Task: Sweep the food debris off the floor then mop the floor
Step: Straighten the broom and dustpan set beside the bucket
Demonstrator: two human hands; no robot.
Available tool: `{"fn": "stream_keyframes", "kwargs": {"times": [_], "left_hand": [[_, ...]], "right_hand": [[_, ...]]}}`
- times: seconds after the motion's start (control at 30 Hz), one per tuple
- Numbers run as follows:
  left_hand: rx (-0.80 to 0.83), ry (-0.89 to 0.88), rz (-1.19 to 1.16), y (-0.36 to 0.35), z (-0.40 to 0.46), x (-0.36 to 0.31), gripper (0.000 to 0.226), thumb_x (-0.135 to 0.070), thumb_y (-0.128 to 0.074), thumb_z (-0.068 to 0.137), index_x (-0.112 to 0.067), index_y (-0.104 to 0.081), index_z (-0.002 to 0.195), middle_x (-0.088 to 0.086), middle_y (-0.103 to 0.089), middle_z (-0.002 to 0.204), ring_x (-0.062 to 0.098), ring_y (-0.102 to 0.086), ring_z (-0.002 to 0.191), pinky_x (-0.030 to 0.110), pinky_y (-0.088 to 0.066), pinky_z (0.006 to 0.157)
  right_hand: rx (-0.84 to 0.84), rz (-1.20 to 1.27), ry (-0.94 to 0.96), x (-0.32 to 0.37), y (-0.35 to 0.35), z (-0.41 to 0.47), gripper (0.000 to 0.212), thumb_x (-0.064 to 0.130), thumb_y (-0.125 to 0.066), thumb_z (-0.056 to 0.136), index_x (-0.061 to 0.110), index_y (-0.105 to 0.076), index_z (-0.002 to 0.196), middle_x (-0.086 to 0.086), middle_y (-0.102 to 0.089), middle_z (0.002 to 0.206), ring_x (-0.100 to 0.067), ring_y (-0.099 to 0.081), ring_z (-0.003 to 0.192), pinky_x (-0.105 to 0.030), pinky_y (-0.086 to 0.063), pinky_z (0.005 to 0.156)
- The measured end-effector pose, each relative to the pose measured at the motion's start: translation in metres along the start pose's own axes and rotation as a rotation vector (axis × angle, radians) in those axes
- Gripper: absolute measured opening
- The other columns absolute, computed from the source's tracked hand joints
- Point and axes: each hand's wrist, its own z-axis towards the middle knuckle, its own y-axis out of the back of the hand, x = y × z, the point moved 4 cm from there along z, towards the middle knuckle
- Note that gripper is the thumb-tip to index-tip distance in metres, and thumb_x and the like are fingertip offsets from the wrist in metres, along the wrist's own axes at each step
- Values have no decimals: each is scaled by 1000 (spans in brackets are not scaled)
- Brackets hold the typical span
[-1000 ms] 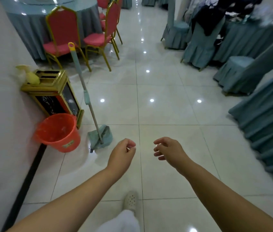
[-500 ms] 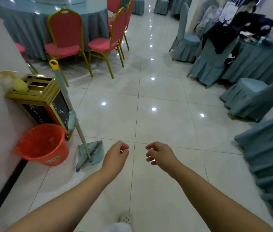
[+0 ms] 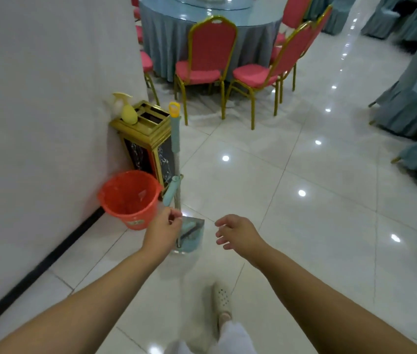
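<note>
A teal flat mop (image 3: 176,139) with a yellow cap stands upright against a gold bin, its pad (image 3: 190,233) on the white tiled floor (image 3: 291,226). My left hand (image 3: 163,229) is in front of the lower part of the mop's shaft, fingers curled loosely, holding nothing that I can see. My right hand (image 3: 238,232) hovers to the right of the mop pad with fingers spread and empty. No food debris shows on the tiles.
A gold waste bin (image 3: 148,146) stands at the white wall (image 3: 36,123), a yellow spray bottle (image 3: 127,111) on top. An orange bucket (image 3: 130,198) sits beside it. Red chairs (image 3: 207,62) ring a round table behind. Teal covered chairs (image 3: 416,111) line the right.
I have stepped closer to the mop and turned left; the mop, bucket and bin now sit nearer the centre. Both hands have reached towards the mop shaft.
</note>
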Motion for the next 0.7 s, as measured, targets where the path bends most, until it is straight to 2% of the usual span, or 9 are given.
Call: {"fn": "stream_keyframes", "kwargs": {"times": [0.13,0.27,0.37,0.43,0.53,0.63,0.7], "left_hand": [[-96,76,8,15,33,7,18,-8,-54,89,-24,-55,79,-3,-60,81,21,-58,79,40,-51,76],[-185,145,-24,18,70,3,23,-12,-54,90,-31,-53,77,-4,-60,78,21,-59,75,43,-52,71],[-214,143,-70,19,104,-17,15,-18,-57,91,-31,-52,85,-7,-60,85,18,-59,79,41,-53,74],[-200,119,-98,21,128,-36,15,-20,-59,91,-28,-53,102,-8,-59,92,18,-60,88,40,-54,79],[-160,40,-56,25,160,-69,37,-16,-59,91,-19,-50,127,-9,-57,104,12,-56,100,32,-49,90],[-50,-15,-27,25,180,-93,43,-16,-58,92,-22,-46,134,-9,-59,118,8,-55,109,24,-45,92],[20,4,-73,25,187,-100,41,-17,-57,93,-24,-48,132,-6,-59,122,10,-54,112,18,-43,85]], "right_hand": [[132,-58,28,22,-22,55,21,3,-45,91,12,-62,99,-9,-63,86,-20,-62,72,-24,-50,61],[268,-95,7,35,-34,104,20,1,-45,92,10,-61,102,-12,-61,85,-18,-59,68,-25,-47,60],[344,-103,-25,40,-40,142,22,1,-43,93,9,-60,104,-8,-60,84,-14,-56,64,-25,-47,61],[369,-119,-62,42,-43,164,24,1,-43,93,6,-61,109,-11,-60,87,-14,-56,64,-25,-48,60],[419,-97,-142,42,-55,190,28,1,-45,92,2,-58,117,-14,-61,93,-14,-57,65,-23,-48,57],[486,-25,-235,39,-73,209,38,2,-51,92,2,-51,131,-15,-63,111,-15,-60,76,-21,-52,58],[496,56,-304,38,-80,217,43,2,-53,94,5,-46,136,-14,-61,117,-18,-63,89,-22,-56,64]]}}
